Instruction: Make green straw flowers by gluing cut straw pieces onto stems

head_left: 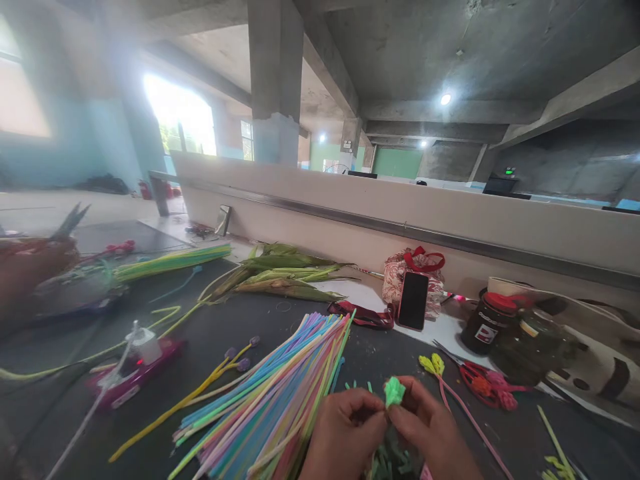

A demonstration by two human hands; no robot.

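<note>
My left hand (345, 430) and my right hand (425, 427) meet at the lower middle, fingertips pinched around the base of a small bunched green pipe-cleaner flower (395, 391). Just left of my hands a large bundle of pastel pipe cleaners (280, 393) lies fanned on the dark table. Short green pieces (387, 460) show below and between my hands. To the right rests a pink pipe-cleaner stem (470, 427) with a yellow-green flower head (431, 364). A yellow stem with purple buds (200, 383) lies left of the bundle.
Red-handled scissors (465, 373) lie at right, near a dark jar with a red lid (487, 323). A phone (413, 301) leans on a patterned bag (395, 273). Corn husks (285, 273) lie against the partition. A pink power strip (135, 373) and another person's blurred arm (25, 273) are at left.
</note>
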